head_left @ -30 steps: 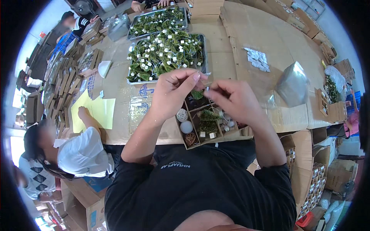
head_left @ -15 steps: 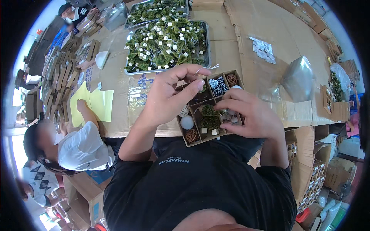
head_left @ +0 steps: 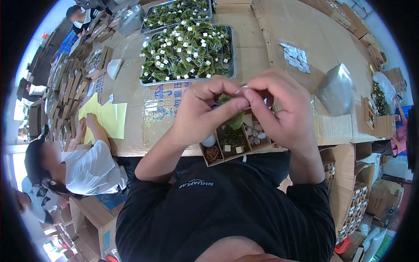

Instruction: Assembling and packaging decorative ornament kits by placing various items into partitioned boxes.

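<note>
My left hand and my right hand meet over a divided cardboard box. Thumbs and forefingers of both are pinched together on a thin white string, mostly covered by the fingertips. Just below them shows a fuzzy green piece; whether it hangs from the string I cannot tell. In the box's compartments lie a dark green mossy piece with two pale cubes, a brown wicker ball, a white ball and small pale shell-like pieces. My hands hide the box's far part.
Beyond the box stands a metal tray heaped with green pieces bearing pale cubes, a second tray behind it. Right are white packets and a clear plastic bag. A person in white works at left beside yellow sheets.
My right hand has come up out of the box and joined my left at the string. A fuzzy green piece now shows beneath the fingers. My left hand has shifted slightly.
</note>
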Motion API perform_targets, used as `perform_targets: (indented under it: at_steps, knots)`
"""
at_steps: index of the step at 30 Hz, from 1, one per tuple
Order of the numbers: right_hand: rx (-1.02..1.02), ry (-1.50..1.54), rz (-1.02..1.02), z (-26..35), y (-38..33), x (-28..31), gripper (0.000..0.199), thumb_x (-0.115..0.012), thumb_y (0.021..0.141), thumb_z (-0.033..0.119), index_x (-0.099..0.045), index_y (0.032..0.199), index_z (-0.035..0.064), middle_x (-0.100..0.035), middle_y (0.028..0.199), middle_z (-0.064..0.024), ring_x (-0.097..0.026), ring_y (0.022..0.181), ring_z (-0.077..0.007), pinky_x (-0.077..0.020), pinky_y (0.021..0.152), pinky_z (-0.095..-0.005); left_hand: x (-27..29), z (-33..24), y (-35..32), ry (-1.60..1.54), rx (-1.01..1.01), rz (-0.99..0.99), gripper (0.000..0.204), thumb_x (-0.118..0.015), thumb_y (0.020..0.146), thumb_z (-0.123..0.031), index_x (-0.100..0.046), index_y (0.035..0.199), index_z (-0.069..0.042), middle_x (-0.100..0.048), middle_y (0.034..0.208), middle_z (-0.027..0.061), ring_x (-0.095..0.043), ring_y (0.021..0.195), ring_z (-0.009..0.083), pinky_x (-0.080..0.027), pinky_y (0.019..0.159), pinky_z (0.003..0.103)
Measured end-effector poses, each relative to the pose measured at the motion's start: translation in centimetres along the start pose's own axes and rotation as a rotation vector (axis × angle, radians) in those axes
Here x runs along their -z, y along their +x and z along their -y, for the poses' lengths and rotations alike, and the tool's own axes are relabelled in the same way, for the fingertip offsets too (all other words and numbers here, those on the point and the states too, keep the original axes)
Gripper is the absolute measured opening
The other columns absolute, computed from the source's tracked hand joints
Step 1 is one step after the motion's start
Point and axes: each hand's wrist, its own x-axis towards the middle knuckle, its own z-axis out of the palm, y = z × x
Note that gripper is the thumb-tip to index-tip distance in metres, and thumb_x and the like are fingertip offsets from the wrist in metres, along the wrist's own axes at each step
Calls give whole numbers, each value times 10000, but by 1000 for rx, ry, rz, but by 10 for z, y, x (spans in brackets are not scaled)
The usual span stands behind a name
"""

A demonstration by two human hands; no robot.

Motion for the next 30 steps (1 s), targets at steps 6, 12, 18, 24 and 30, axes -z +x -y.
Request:
perform_targets:
  at_steps: [6, 12, 18, 24, 30]
  knots:
    - [-189, 8, 43, -5, -5, 2, 104, -681, 823, 25, -638, 918, 26, -611, 837, -85, -607, 693, -212, -464, 585, -302, 4, -10, 2, 37, -50, -73, 71, -690, 915, -44, -696, 970, 0, -656, 907, 23, -575, 831, 84, -452, 767, 236]
    - [-122, 198, -36, -4, 5, -14, 174, -671, 811, 6, -652, 983, 3, -631, 882, -112, -633, 799, -211, -492, 664, -283, 5, -26, 10, 351, -72, 17, 80, -715, 878, -73, -688, 911, -5, -644, 858, 53, -577, 877, 169, -439, 825, 308]
    - [-167, 271, 176, -14, 11, 7, 127, -634, 863, 26, -649, 984, -10, -649, 883, -86, -623, 769, -148, -492, 678, -283, 2, -25, 4, 549, -162, -46, 111, -738, 832, -92, -677, 900, -29, -623, 998, 80, -541, 1021, 224, -394, 934, 361]
    - [-418, 544, 421, -1, 22, 12, 85, -584, 946, 33, -608, 1011, -17, -609, 929, -8, -550, 846, -37, -466, 743, -214, -19, -4, 2, 304, -140, -65, 562, -822, 767, -208, -532, 1206, -11, -615, 1154, 136, -602, 1063, 288, -467, 909, 375]
    - [-474, 415, 325, 5, 39, 33, 114, -561, 967, 53, -628, 1032, -12, -624, 889, -18, -575, 818, -58, -455, 733, -214, -22, 18, -12, 538, -65, 88, 299, -721, 864, -131, -567, 1089, -9, -658, 962, 138, -667, 909, 269, -510, 824, 362]
